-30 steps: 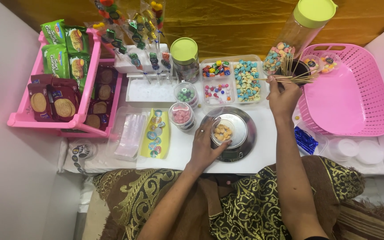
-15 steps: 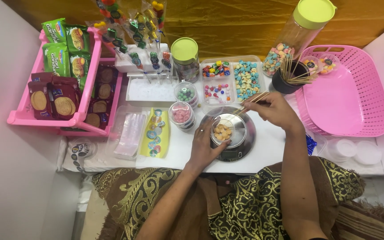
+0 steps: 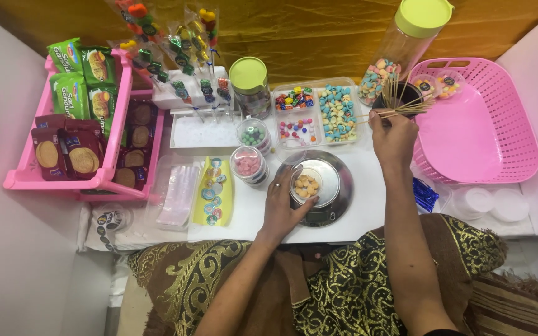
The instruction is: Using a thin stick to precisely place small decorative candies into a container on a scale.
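Head view: fingers of the right hand pinch a bundle of wooden sticks, their far ends lost against the dark cup behind. Left hand wraps a small clear cup of pale candies on the round metal scale, partly covering both. Nearby, a divided tray holds mixed coloured sweets; the pink basket sits at right.

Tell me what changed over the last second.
The right hand came down to the round metal scale with a wooden skewer, then went back up to the dark cup of skewers, pinching skewers there again. The left hand stayed on the small clear cup of sweets; nothing else on the table moved.
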